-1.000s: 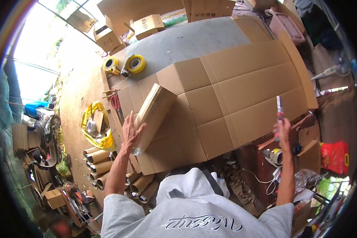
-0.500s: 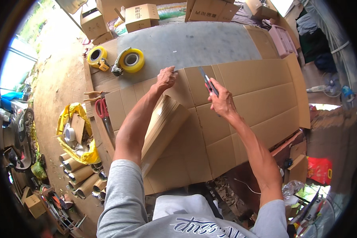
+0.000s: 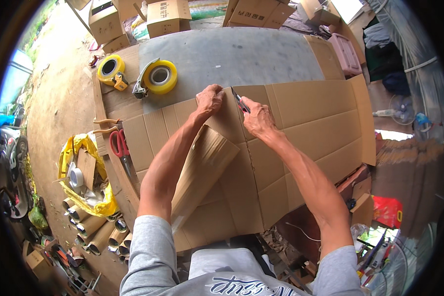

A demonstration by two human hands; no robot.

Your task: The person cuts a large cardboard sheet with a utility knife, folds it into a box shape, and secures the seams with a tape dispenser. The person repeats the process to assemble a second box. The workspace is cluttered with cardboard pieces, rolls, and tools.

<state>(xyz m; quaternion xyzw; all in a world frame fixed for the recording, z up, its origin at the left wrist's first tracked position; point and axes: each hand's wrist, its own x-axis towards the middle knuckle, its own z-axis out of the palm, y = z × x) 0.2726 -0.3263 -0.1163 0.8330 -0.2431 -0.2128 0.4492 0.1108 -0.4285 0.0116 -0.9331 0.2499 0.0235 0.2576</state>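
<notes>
If the cardboard [image 3: 320, 116] shifts, the knife [image 3: 240, 102] near its 12 o'clock edge, clenched in the right hand [image 3: 259, 119], could nick the left hand [image 3: 210, 100], curled at the knife's 9 o'clock, its grip unclear.

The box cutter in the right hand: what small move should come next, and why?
Probably draw the box cutter toward the body along the dark line across the cardboard sheet: the blade appears to be at that line's far end, in the right hand, and the left hand is beside it at the far edge.
</notes>
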